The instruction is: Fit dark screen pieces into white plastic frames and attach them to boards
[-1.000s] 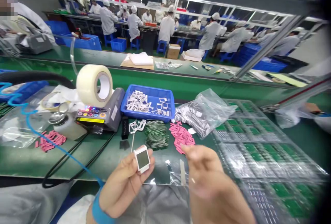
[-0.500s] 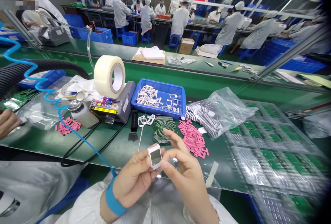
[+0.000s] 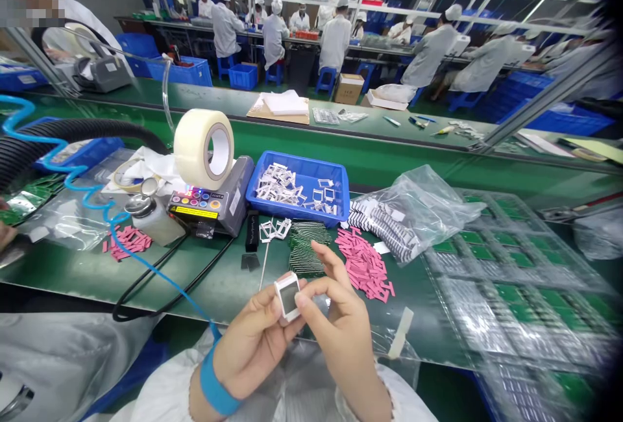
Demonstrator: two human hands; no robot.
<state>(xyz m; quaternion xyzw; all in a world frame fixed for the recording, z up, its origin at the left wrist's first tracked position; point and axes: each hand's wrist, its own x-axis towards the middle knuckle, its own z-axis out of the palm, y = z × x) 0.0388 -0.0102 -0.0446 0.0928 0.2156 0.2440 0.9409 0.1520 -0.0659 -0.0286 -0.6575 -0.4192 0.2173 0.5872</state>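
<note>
A small square display with a dark screen in a white frame (image 3: 288, 300) is held up over the front edge of the bench. My left hand (image 3: 250, 341) grips its left side between thumb and fingers. The thumb and index finger of my right hand (image 3: 341, 318) pinch at its right edge, while the other fingers stay raised. A blue wrist strap (image 3: 217, 380) with a coiled cord circles my left wrist. Just beyond my hands lie a stack of thin green circuit boards (image 3: 310, 247), a heap of pink strips (image 3: 365, 263) and loose white frames (image 3: 275, 230).
Farther back stand a blue bin (image 3: 335, 214) of white frames and a tape dispenser (image 3: 214, 204) carrying a big tape roll (image 3: 187, 149). Clear trays (image 3: 516, 266) with green boards cover the right side. At far left, a co-worker's hand (image 3: 6, 235) is partly in view.
My right thumb and fingers have moved slightly left, farther over the display's screen face. The display shifted slightly left in view. The co-worker's hand moved left, toward the picture's edge.
</note>
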